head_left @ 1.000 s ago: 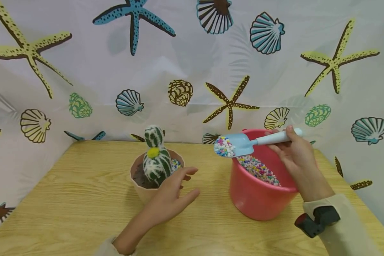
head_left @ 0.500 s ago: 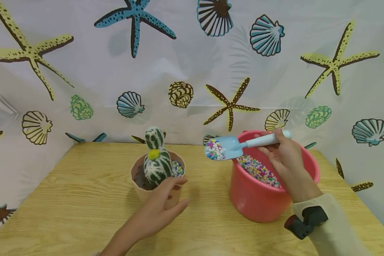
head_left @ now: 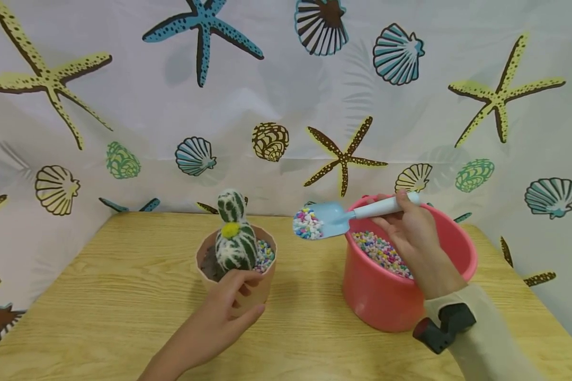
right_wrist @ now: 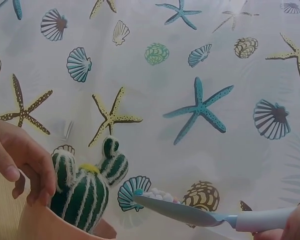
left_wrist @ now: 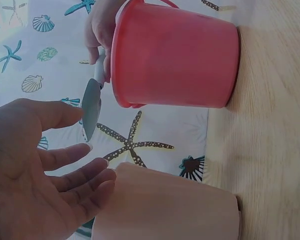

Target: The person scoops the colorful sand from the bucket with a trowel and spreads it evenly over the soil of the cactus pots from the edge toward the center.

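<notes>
My right hand [head_left: 417,233] grips the white handle of a light blue hand trowel [head_left: 336,218]. Small multicoloured pebbles [head_left: 307,225] lie heaped at the front of its blade, which hangs between bucket and pot. A knitted-looking cactus [head_left: 235,254] with a yellow flower stands in a beige faceted pot [head_left: 268,280]. Dark soil shows on the pot's left side and coloured pebbles [head_left: 265,254] on its right. At the pot's near rim is my left hand [head_left: 214,315], its fingers loosely bent and holding nothing. The left wrist view shows its fingertips [left_wrist: 107,175] overlapping the pot's edge.
A pink-red bucket [head_left: 381,299] stands to the right under my right forearm, with more coloured pebbles [head_left: 378,248] inside. Both containers stand on a wood-grain table [head_left: 119,296]. Behind it hangs a white cloth [head_left: 286,84] printed with starfish and shells.
The loaded trowel has moved left in my right hand, away from the bucket and toward the pot. My left hand has shifted left and down to the pot's near rim.
</notes>
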`<state>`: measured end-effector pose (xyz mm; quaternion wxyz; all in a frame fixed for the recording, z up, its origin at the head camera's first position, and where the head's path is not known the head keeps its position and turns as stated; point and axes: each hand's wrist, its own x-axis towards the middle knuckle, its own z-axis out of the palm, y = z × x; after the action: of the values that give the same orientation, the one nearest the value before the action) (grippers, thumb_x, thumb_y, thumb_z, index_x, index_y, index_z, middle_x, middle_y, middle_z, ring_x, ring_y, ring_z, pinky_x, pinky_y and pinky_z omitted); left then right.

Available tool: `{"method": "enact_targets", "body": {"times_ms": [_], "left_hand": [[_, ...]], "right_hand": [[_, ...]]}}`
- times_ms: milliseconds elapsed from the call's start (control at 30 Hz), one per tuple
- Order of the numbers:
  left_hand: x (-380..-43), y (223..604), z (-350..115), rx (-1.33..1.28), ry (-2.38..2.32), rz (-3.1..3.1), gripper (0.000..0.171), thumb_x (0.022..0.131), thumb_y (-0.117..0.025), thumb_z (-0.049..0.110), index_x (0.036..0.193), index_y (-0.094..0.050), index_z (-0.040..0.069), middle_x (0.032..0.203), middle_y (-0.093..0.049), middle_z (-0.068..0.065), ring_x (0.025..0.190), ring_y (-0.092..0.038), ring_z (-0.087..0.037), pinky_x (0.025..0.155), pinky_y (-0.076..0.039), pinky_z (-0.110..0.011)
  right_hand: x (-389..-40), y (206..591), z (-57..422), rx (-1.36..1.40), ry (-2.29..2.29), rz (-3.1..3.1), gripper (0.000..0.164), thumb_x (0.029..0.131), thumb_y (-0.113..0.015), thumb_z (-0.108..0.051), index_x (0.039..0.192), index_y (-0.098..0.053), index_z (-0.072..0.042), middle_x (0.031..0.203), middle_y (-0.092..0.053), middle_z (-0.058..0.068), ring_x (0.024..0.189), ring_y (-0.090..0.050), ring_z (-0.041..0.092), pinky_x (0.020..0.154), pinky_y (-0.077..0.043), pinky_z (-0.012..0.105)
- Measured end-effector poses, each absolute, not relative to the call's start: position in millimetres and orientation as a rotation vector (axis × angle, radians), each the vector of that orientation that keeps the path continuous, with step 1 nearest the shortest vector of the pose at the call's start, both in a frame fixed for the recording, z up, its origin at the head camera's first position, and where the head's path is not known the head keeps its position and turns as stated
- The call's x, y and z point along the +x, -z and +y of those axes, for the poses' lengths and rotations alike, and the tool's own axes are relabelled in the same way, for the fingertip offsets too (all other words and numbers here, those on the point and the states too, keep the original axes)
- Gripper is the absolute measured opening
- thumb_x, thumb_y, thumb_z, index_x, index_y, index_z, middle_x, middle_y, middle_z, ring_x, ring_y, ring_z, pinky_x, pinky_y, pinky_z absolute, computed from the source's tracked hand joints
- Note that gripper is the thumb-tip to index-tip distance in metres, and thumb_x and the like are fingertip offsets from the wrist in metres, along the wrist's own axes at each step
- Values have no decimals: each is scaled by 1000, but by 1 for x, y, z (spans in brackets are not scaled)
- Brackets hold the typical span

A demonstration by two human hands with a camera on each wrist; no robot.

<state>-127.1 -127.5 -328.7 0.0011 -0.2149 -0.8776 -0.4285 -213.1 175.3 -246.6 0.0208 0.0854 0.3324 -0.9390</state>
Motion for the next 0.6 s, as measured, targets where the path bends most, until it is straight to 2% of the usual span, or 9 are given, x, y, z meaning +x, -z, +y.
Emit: {"method": "enact_targets", "body": {"times_ms": [200, 433, 600], "left_hand": [[-124, 331, -137, -656, 1284, -2714, 35, 94, -60, 32, 121, -55, 11, 114, -54, -4, 98, -51, -16, 76, -49, -25], [-126, 335, -151, -611, 1230, -2667, 27, 92, -63, 24, 114, -56, 10, 108, -54, -1, 95, -50, -13, 71, -48, -24], [-129, 336, -161, -571, 1188, -2639, 24, 91, -64, 20, 111, -57, 9, 107, -55, -1, 90, -50, -11, 69, -48, -24]], "right_hand": [[-215, 247, 169, 262, 2897, 1090, 25, 100, -41, -24, 123, -38, -14, 120, -43, 12, 125, -43, 28, 107, -34, 43], [-216, 247, 160, 297, 2874, 1104, 39, 100, -40, -25, 137, -31, -18, 121, -45, 13, 129, -40, 28, 109, -30, 45], [-217, 247, 154, 304, 2858, 1176, 38, 101, -38, -24, 137, -31, -15, 120, -45, 12, 133, -38, 32, 109, -30, 44]]}}
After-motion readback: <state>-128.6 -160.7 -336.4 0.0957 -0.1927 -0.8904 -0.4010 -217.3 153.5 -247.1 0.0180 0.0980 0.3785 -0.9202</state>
